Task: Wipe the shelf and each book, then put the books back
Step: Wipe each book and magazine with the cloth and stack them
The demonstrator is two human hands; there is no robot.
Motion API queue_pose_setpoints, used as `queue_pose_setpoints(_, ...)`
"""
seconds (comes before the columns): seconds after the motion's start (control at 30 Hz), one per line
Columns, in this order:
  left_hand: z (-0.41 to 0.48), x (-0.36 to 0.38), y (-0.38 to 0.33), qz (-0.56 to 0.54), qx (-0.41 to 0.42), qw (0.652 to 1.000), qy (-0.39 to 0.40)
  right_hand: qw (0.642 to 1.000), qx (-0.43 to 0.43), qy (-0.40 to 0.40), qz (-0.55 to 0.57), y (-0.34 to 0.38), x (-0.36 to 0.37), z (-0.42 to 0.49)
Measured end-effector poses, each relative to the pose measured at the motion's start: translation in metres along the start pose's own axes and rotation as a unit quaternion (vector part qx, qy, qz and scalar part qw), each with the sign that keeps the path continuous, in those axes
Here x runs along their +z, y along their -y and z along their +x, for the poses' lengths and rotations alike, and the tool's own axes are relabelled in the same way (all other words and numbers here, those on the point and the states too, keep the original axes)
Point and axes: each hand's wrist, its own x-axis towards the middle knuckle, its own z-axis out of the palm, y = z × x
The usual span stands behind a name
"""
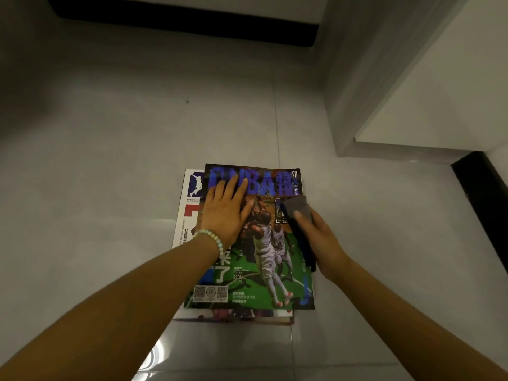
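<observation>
Head: left hand point(226, 215) flat on glossy magazine point(264, 270), right hand point(321, 240) round cloth point(298, 206)

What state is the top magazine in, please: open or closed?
Closed: the top magazine lies flat on another magazine, front cover up, with the left hand resting flat on it.

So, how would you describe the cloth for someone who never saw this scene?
A stack of magazines lies on the tiled floor. At the right edge of the top magazine, the right hand grips the cloth: plain grey and navy, unlike the printed covers.
</observation>
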Motion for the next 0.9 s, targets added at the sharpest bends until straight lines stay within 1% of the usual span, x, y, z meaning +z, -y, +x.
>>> queue_pose_setpoints(0.07, 0.002, -0.010, -0.006, -0.055, -0.026, 0.998, -0.011, 0.991, -0.095, -0.016, -0.094, 0.002, 0.002, -0.003)
queue_pose_setpoints(0.1, 0.005, -0.018, -0.010, -0.102, -0.035, 0.994, -0.011, 0.981, -0.142, -0.022, -0.134, 0.002, 0.004, -0.004)
queue_pose_setpoints(0.13, 0.009, -0.025, -0.013, -0.172, -0.037, 0.984, 0.013, 0.969, -0.180, -0.024, -0.169, 0.002, 0.006, -0.005)
queue_pose_setpoints(0.17, 0.010, -0.036, -0.018, -0.275, -0.042, 0.959, 0.057, 0.959, -0.206, -0.019, -0.192, 0.002, 0.010, -0.006)
queue_pose_setpoints(0.2, 0.012, -0.044, -0.023, -0.403, -0.060, 0.905, 0.120, 0.953, -0.223, -0.006, -0.207, 0.002, 0.015, -0.007)
queue_pose_setpoints(0.23, 0.014, -0.052, -0.027, -0.516, -0.090, 0.834, 0.174, 0.948, -0.234, 0.012, -0.217, 0.001, 0.020, -0.008)
queue_pose_setpoints(0.27, 0.017, -0.056, -0.029, -0.581, -0.125, 0.779, 0.202, 0.944, -0.239, 0.028, -0.224, 0.000, 0.027, -0.009)
queue_pose_setpoints(0.3, 0.019, -0.059, -0.030, -0.605, -0.152, 0.752, 0.213, 0.943, -0.240, 0.038, -0.228, -0.001, 0.033, -0.010)
queue_pose_setpoints(0.33, 0.021, -0.060, -0.029, -0.609, -0.167, 0.747, 0.208, 0.941, -0.244, 0.041, -0.230, -0.003, 0.038, -0.011)
queue_pose_setpoints(0.43, 0.026, -0.063, -0.031, -0.594, -0.201, 0.764, 0.154, 0.938, -0.257, 0.032, -0.232, -0.006, 0.044, -0.011)
queue_pose_setpoints(0.47, 0.026, -0.066, -0.032, -0.596, -0.213, 0.761, 0.141, 0.940, -0.254, 0.035, -0.226, -0.005, 0.044, -0.011)
queue_pose_setpoints(0.53, 0.028, -0.069, -0.033, -0.608, -0.232, 0.747, 0.132, 0.949, -0.245, 0.049, -0.193, 0.001, 0.041, -0.014)
queue_pose_setpoints(0.6, 0.026, -0.073, -0.032, -0.632, -0.233, 0.725, 0.139, 0.956, -0.241, 0.058, -0.159, 0.012, 0.037, -0.019)
queue_pose_setpoints(0.7, 0.016, -0.092, -0.028, -0.692, -0.219, 0.668, 0.162, 0.955, -0.249, 0.064, -0.146, 0.034, 0.032, -0.029)
queue_pose_setpoints(0.77, 0.011, -0.110, -0.027, -0.723, -0.193, 0.642, 0.168, 0.949, -0.275, 0.055, -0.141, 0.053, 0.033, -0.039)
queue_pose_setpoints(0.8, 0.009, -0.121, -0.026, -0.742, -0.176, 0.622, 0.176, 0.949, -0.283, 0.049, -0.127, 0.065, 0.036, -0.045)
queue_pose_setpoints(0.9, -0.001, -0.157, -0.028, -0.812, -0.116, 0.536, 0.201, 0.938, -0.330, 0.018, -0.108, 0.103, 0.047, -0.067)
